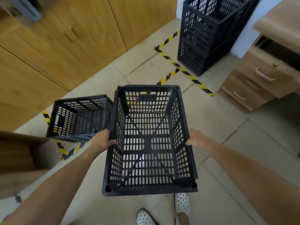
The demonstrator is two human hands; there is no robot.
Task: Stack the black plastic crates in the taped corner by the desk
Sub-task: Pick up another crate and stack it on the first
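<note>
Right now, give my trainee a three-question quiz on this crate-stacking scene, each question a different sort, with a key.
1. True or false: the carried crate has goods inside it.
2. Multiple choice: where is the crate stack? A) on the desk B) inside the yellow-black floor tape, beside the drawer unit C) against the wooden cabinets
3. Fill in: the left hand and right hand each hold one long ____ of the carried crate.

Key: 1 false, it is empty. 2 B. 3 side. One more loose crate sits on the floor to the person's left.
</note>
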